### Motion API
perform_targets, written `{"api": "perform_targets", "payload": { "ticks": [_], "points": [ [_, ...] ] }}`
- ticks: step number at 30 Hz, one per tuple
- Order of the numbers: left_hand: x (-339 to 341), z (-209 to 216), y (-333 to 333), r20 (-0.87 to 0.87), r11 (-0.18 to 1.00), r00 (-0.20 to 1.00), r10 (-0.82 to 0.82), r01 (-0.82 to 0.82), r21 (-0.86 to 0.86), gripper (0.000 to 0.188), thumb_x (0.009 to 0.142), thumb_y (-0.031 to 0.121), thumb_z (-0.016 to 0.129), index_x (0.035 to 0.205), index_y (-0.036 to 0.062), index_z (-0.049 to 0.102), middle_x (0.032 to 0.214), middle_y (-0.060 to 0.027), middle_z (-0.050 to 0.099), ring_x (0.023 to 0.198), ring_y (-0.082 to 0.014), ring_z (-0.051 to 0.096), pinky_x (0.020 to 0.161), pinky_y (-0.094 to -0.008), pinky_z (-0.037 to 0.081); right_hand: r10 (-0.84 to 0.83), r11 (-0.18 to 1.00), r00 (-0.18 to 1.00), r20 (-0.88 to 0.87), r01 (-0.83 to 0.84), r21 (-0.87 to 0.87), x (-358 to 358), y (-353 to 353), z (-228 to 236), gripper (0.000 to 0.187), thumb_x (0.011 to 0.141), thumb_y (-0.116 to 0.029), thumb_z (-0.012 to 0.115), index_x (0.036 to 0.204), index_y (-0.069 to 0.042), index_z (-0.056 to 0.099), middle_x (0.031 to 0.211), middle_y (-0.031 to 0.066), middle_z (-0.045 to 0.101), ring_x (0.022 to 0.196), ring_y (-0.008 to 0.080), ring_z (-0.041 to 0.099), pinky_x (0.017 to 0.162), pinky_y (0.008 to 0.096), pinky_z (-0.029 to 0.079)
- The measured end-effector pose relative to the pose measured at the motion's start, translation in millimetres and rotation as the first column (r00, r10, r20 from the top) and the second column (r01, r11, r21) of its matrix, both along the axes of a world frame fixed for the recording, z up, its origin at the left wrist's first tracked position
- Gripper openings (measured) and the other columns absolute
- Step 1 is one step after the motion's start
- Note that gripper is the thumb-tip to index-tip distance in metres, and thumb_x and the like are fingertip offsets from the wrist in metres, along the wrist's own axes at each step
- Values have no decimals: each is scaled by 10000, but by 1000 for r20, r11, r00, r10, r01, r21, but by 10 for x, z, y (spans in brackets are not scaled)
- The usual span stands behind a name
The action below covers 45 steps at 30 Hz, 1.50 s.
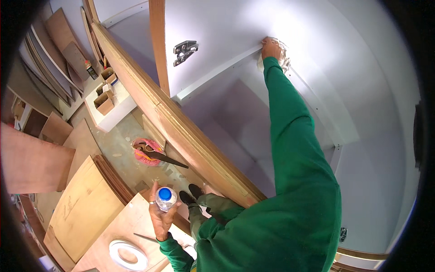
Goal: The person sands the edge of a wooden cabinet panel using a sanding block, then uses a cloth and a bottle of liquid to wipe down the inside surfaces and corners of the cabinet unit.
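Observation:
My left hand (159, 221), low and close to my body, is wrapped around a clear plastic bottle (162, 206) with a blue cap. Stretched far forward, my right hand (271, 49) grips a crumpled white cloth (284, 60). The cloth lies against the pale inner panel (231, 27) of a large cabinet, where narrow white battens (217, 75) meet. A metal hinge (185, 53) is fixed to that panel, left of the cloth. My palm and fingers hide part of the cloth.
The cabinet's wooden front edge (176, 120) runs diagonally between my hands. On the floor are a pink bag (144, 157) with a handsaw (167, 158) and a white box (118, 108) with small cartons. Wood panels (86, 208) and a white ring (118, 258) are at left.

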<state>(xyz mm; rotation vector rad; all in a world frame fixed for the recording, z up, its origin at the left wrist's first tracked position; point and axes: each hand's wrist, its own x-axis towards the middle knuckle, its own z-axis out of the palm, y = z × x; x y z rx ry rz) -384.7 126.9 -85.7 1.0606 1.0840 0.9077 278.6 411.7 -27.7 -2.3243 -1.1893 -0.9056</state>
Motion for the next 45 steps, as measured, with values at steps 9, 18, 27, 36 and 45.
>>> {"api": "perform_targets", "payload": {
  "ticks": [9,18,27,36,45],
  "points": [
    [217,-141,57,22,991,991,-131,131,-2,917,724,81,858,1485,15,351,1176,-96,588,1036,-182,593,922,-299,490,705,707,693,-150,-670,225,-1145,-552,-114,123,913,-166,608,935,-70,682,979,104,702,967,327,624,852,436,486],
    [145,631,289,-92,964,976,-199,211,159,833,779,115,801,1492,46,376,1242,-101,553,1066,-192,548,942,-319,455,609,718,635,-475,-188,670,-1314,-311,-224,213,903,-234,666,924,-23,681,895,115,693,840,250,643,771,380,502],
    [259,546,306,-112,906,962,-247,271,326,840,758,134,818,1472,10,393,1369,-134,479,1202,-237,469,1048,-347,361,581,776,560,-590,-160,611,-876,-1537,-449,217,956,-231,600,1092,-62,604,881,35,618,792,147,562,733,329,490],
    [673,1031,620,-83,763,875,-477,459,456,1008,674,330,895,1479,11,378,1208,-136,595,1122,-261,581,958,-386,470,660,737,157,-735,58,674,-415,-2986,-393,414,961,-435,605,1164,-75,602,1029,100,668,862,185,629,783,330,533],
    [931,1572,931,72,627,746,-662,499,599,1108,615,317,943,1490,7,337,1232,-162,588,1127,-257,602,946,-368,509,496,868,-161,-853,58,493,-1131,-3566,262,744,802,-569,741,1301,-43,573,1146,135,665,1020,221,656,915,336,536]
  ]
}}
